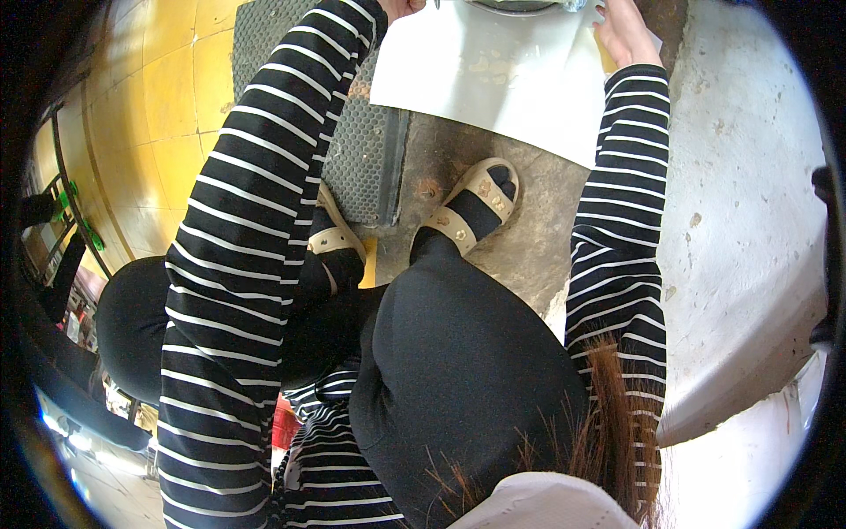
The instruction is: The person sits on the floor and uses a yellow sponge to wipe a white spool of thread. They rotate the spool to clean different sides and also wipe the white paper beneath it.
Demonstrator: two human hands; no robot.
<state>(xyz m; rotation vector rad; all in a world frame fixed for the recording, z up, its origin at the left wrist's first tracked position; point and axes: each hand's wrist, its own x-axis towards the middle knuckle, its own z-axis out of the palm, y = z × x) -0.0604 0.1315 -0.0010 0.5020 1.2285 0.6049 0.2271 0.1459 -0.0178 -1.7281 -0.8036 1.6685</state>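
A large white sheet spreads out at the top of the view, past my feet, with its near edge slightly curved. On it, cut off by the upper rim, sits a round thing with a dark and grey rim. Something crumpled and clear shows beside that. My left hand is near the sheet's upper left corner; its fingers are mostly out of view, so its hold is hidden. Along the sheet's right edge is my right hand, fingers apart, partly cut off, with nothing visible gripped in it.
Beige sandals are on my feet, between a grey dimpled mat and a stained concrete floor. Yellow tiles lie to the left. A pale worn concrete surface runs along the right. A dark rack stands far left.
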